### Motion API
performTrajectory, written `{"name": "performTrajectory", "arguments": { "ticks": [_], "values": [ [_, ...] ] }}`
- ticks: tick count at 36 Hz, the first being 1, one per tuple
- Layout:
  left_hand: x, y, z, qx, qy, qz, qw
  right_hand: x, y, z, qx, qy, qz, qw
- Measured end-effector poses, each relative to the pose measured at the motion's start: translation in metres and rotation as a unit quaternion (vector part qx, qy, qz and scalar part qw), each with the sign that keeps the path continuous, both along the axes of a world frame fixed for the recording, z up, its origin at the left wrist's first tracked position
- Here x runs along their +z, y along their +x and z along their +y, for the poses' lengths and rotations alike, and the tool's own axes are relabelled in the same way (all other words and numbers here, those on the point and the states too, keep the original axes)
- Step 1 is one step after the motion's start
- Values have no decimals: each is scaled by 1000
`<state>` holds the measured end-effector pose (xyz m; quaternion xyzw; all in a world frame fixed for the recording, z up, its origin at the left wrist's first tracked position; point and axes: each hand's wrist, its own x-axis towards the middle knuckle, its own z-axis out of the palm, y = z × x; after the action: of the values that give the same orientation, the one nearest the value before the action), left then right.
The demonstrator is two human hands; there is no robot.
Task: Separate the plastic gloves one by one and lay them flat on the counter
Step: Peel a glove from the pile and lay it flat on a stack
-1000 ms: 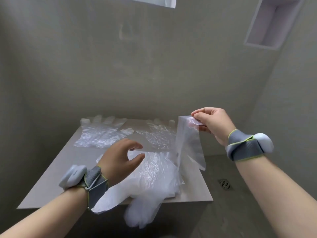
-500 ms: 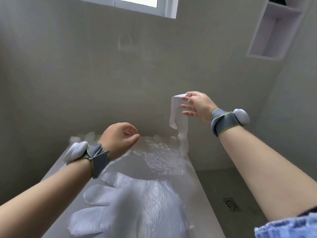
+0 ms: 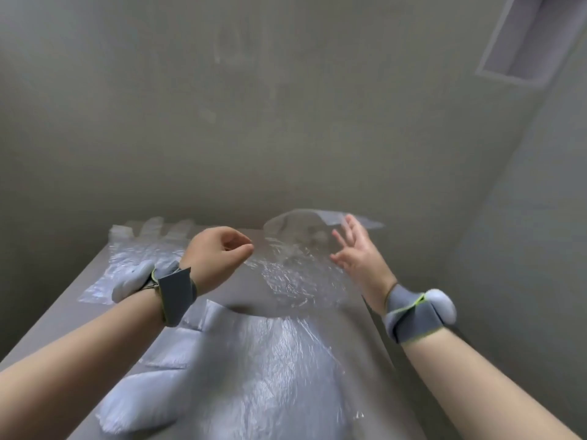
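A thin clear plastic glove (image 3: 298, 225) billows in the air over the far right of the grey counter (image 3: 60, 315), just beyond the fingertips of my right hand (image 3: 359, 254). That hand has its fingers spread and grips nothing. My left hand (image 3: 219, 255) hovers over the counter's middle with fingers loosely curled and nothing in them. One glove (image 3: 136, 252) lies flat at the far left. Another flat glove (image 3: 295, 281) lies at the far middle, under the floating one. A heap of gloves (image 3: 254, 369) covers the near part of the counter.
A grey wall stands right behind the counter. A recessed wall niche (image 3: 533, 42) is at the upper right. To the right of the counter the floor drops away. Both wrists wear grey bands.
My right hand came down from head height to just above the counter and opened, letting go of the glove it pinched. The left hand stayed loosely curled.
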<state>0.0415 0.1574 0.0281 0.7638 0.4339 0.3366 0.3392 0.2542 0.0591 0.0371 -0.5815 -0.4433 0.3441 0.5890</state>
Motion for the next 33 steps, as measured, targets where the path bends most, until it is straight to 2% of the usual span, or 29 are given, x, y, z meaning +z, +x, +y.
{"name": "performTrajectory", "arguments": {
  "ticks": [3,6,9,12,17,26,28,29,31,33],
  "values": [
    [1,7,-10,-14,-185,-115,976,-15,-3,-11,23,-38,-33,998],
    [6,15,-19,-37,-389,-186,902,-25,-7,-22,38,-63,-73,995],
    [3,22,-18,-54,-495,-218,839,-36,-11,-32,55,-108,-129,984],
    [1,31,-18,-51,-509,-220,830,-44,-14,-39,65,-135,-184,971],
    [1,44,-19,-39,-492,-258,830,-44,-17,-43,72,-146,-198,967],
    [-5,52,-16,5,-412,-297,862,-44,-9,-51,78,-138,-228,961],
    [-6,53,-14,15,-396,-287,872,-43,-7,-52,67,-119,-193,972],
    [-6,54,-14,15,-394,-279,876,-42,-6,-52,52,-107,-146,982],
    [-8,52,-11,8,-397,-264,879,-38,-2,-48,5,-91,13,996],
    [-8,49,-10,-1,-403,-246,882,-32,4,-40,-40,-74,209,974]
  ]
}}
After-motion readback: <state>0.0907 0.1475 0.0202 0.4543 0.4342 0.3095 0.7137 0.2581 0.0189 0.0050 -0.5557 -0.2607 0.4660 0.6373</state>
